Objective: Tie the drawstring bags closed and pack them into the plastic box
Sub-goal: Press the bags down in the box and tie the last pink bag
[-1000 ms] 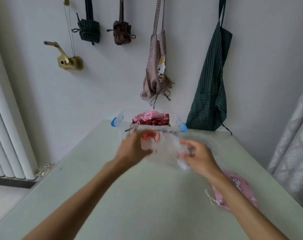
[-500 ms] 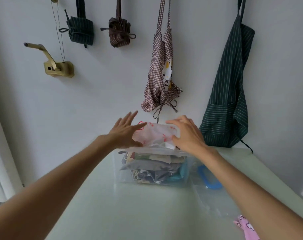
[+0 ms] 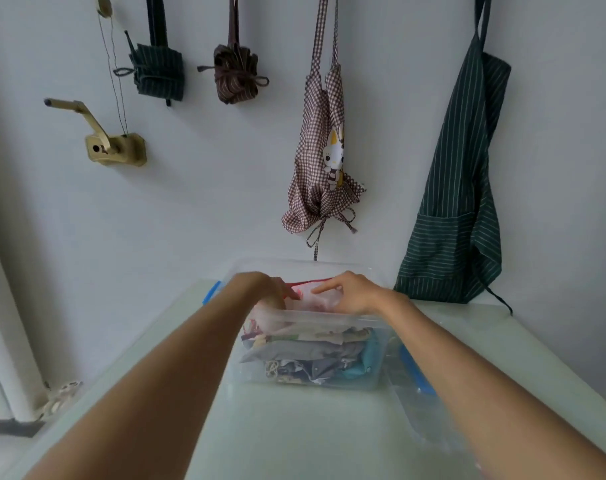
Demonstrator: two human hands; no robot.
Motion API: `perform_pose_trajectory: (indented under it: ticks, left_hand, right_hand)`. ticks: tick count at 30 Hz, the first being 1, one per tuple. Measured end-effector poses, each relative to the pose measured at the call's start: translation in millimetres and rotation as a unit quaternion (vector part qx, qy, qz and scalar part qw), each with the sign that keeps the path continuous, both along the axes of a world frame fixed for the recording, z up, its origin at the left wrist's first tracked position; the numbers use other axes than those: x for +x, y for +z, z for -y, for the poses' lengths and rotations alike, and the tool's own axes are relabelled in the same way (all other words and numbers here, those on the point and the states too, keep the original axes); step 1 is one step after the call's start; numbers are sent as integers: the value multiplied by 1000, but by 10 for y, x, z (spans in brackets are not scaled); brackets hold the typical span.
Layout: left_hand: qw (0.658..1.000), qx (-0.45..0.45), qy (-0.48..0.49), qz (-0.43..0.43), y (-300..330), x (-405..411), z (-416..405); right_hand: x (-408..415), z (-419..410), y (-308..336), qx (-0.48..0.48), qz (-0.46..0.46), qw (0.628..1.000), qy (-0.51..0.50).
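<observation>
Head view, frame centre: we press a pale bag [image 3: 317,299] into the nearly full plastic box [image 3: 315,355] on the worktop [image 3: 277,427]. Our left hand [image 3: 267,289] and right hand [image 3: 350,292] curl onto it; packing looks almost done.

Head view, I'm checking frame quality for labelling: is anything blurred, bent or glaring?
Head view: both hands and the white bag are motion-smeared; wide-angle bends the radiator at the left edge; soft, even light; no hard glare on the plastic box.
</observation>
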State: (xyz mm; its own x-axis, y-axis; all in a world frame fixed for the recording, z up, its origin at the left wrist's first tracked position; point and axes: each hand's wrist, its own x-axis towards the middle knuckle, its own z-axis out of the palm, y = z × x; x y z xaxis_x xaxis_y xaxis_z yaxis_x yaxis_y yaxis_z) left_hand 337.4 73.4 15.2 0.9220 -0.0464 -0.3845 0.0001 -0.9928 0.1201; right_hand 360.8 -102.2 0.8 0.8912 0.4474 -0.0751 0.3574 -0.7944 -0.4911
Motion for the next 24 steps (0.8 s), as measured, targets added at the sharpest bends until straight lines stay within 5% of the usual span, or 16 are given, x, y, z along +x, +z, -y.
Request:
perform_pose_trajectory:
  ticks: [5,10,16,24]
  left_hand:
    - [973,-164,52,156,308,-373,6]
    - [915,-123,44,383,372,-1044,352]
    - [940,-254,8,227,-227,-1835,1260]
    - [955,-286,65,48,-1069,-2115,2345]
  right_hand:
    - [-435,361,220,55,168,982,-64]
    - [-1209,1006,194,65,149,985,-64]
    - [-2076,1827,-110,2,-20,989,-144]
    - [-2679,2182,-866,-115,-87,913,-382]
